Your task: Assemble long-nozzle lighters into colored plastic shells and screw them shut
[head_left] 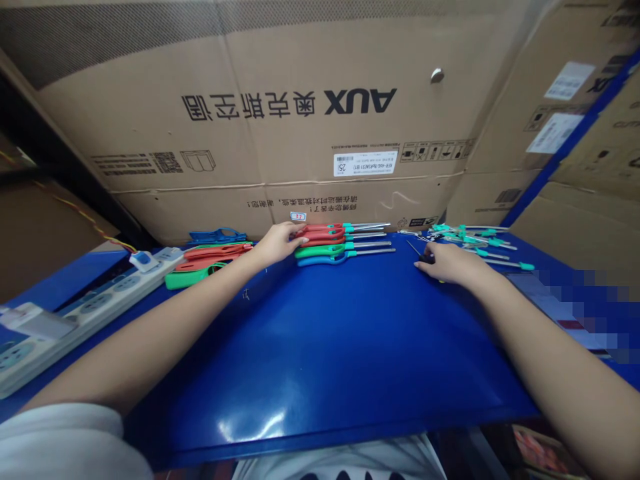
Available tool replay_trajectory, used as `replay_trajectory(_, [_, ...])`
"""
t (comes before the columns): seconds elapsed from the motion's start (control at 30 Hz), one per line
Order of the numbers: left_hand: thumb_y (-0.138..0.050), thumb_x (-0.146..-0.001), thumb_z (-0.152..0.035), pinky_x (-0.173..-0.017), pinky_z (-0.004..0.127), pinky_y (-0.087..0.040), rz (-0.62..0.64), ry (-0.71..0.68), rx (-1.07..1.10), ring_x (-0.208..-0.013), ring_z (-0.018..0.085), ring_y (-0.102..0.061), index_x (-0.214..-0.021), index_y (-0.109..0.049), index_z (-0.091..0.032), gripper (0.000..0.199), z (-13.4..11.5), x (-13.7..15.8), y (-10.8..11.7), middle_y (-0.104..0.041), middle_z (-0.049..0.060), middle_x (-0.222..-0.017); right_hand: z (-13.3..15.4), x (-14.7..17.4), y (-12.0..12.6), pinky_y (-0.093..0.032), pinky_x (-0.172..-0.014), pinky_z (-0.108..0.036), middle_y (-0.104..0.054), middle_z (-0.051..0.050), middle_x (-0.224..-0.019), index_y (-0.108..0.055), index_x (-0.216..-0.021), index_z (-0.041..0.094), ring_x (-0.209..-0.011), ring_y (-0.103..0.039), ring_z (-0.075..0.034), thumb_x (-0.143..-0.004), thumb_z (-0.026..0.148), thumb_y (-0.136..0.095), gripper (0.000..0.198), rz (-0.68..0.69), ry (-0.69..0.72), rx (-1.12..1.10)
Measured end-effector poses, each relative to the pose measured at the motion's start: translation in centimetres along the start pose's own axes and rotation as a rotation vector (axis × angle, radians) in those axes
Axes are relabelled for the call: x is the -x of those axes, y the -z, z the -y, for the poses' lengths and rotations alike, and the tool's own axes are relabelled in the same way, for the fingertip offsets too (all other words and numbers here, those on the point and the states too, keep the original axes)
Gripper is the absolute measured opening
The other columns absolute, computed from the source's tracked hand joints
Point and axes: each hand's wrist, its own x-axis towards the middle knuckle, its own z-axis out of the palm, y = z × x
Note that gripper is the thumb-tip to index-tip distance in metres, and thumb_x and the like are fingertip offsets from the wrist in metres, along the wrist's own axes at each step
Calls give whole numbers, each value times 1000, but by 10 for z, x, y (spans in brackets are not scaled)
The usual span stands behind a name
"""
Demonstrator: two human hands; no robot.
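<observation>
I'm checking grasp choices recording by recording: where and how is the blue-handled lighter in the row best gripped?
Probably grip the blue-handled lighter by its handle, coming from the near side. It lies nearest in the row, with the green-handled lighter close along its far side. The handle is broader than the thin metal tube pointing right.

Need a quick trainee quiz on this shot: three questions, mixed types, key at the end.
1. Short answer: in the row of long metal-rod lighters with coloured plastic handles beside the left hand, what handle colour lies nearest the person?

2. Multiple choice: where is the slim metal-shafted tool with a dark handle?
A) In the left
B) In the right
C) On the power strip

3. True or false: the large black AUX lettering on the brown cardboard panel appears upside down.

Key: 1. Blue. 2. B, the right hand. 3. True.
</observation>
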Motion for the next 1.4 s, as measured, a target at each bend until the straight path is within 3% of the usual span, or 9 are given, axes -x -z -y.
replay_trajectory(0.3, [-71,-87,-34,-91,33,-58,-25,94,37,-95,22,-74,-129,-66,-13,47,-4,-1,-1,-77,10,-105,-1,-1,0,-47,-67,-36,-72,-16,-111,-62,-115,16,-98,-69,-32,-91,49,-54,41,2,7,-9])
replay_trajectory(0.5, [-72,-85,-31,-88,35,-58,-113,54,-28,-89,21,-72,-122,-69,-15,41,-7,1,0,-74,10,-104,0,0,0,-48,-68,-37,-72,-16,-108,-62,-114,17,-94,-69,-31,-91,50,-53,41,10,0,-8])
replay_trajectory(0.67, [-65,-89,-33,-103,45,-48,-206,-71,-135,-115,30,-60,-123,-67,-13,39,-19,11,-1,-64,15,-121,1,2,2,-49,-71,-38,-73,-16,-106,-63,-114,17,-94,-69,-32,-91,49,-54,41,1,2,-5])
replay_trajectory(0.83, [-60,-92,-39,-104,45,-45,-114,-224,-223,-122,31,-54,-120,-68,-21,34,-40,31,0,-64,11,-126,2,5,3,-50,-70,-39,-72,-17,-109,-64,-116,16,-96,-69,-33,-91,48,-53,42,-4,5,-4])
replay_trajectory(1.0, [-54,-91,-34,-98,44,-46,-74,-93,-314,-111,31,-59,-108,-70,-19,28,-22,39,32,-69,12,-114,3,5,2,-50,-80,-42,-66,-20,-124,-60,-125,13,-112,-63,-37,-92,46,-52,47,-127,55,-2])
replay_trajectory(1.1, [-59,-81,-29,-86,37,-50,-11,43,-346,-93,28,-65,-92,-71,-18,20,8,43,65,-71,10,-94,6,6,5,-49,-80,-38,-72,-15,-110,-64,-115,16,-101,-67,-31,-92,42,-51,37,-297,137,-128])
replay_trajectory(1.23, [-64,-76,-33,-64,28,-46,150,136,-336,-69,21,-63,-90,-71,-19,21,35,61,103,-71,4,-80,16,18,14,-46,-72,-34,-75,-7,-97,-69,-103,22,-87,-68,-27,-92,37,-51,26,-441,160,-281])
replay_trajectory(1.4, [-74,-68,-28,-62,23,-42,320,222,-340,-73,20,-62,-97,-72,-18,31,49,92,118,-73,1,-83,25,28,19,-44,-68,-33,-76,-7,-93,-71,-100,24,-84,-69,-27,-91,35,-51,25,-505,172,-306])
